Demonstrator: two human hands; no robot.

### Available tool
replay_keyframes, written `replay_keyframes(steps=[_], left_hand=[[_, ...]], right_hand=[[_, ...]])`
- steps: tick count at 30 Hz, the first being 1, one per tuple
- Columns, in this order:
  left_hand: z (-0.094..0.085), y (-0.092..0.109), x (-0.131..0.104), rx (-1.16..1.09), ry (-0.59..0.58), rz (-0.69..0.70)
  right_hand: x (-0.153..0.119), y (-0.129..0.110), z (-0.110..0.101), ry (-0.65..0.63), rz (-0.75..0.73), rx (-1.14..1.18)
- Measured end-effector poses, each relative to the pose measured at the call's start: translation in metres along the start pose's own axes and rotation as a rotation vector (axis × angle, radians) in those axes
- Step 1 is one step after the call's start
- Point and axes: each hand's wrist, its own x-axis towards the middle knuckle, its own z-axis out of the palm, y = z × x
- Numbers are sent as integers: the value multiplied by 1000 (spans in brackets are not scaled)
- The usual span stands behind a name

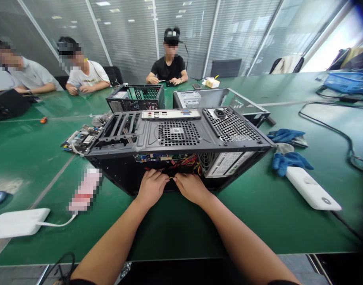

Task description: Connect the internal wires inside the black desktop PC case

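A black computer case (148,142) stands on the green table with its rear panel facing up and its open side toward me. My left hand (152,184) and my right hand (190,186) meet at that opening, fingertips pinched close together. Between them runs a thin yellowish cable (170,178), held at both ends. Inside the case, above my hands, show a bundle of red and yellow wires (188,161), a circuit board (154,158) and, to the right, a power supply (229,165) with a label. My fingertips partly hide the cable's ends.
Left of the case lie a loose circuit board (83,138) and a white power bank (19,222) cabled to a blurred phone (84,194). On the right are blue gloves (291,160) and another white power bank (313,189). Two opened cases (135,99) stand behind; several people sit beyond.
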Motion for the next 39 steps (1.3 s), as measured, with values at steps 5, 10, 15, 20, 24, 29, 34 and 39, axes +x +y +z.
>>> replay_keyframes(steps=[5, 10, 15, 20, 24, 29, 34, 39], left_hand=[[1, -1, -1, -37, 10, -16], [0, 0, 1, -30, 6, -21], [-2, 2, 2, 10, 4, -10], [-1, 1, 2, 17, 11, -12], [1, 0, 1, 2, 17, -23], [1, -1, 1, -6, 19, -25], [2, 0, 2, -25, 6, -42], [4, -1, 3, -36, -5, -54]], right_hand=[[0, 0, 1, 6, 1, -1], [0, -1, 1, 3, 8, -11], [0, -2, 0, -13, 0, -20], [0, -1, 0, -10, -10, -26], [0, 0, 1, 0, -17, -27], [1, -1, 1, -2, -17, -31], [1, 0, 2, 14, -12, -46], [2, 1, 2, 20, -4, -43]])
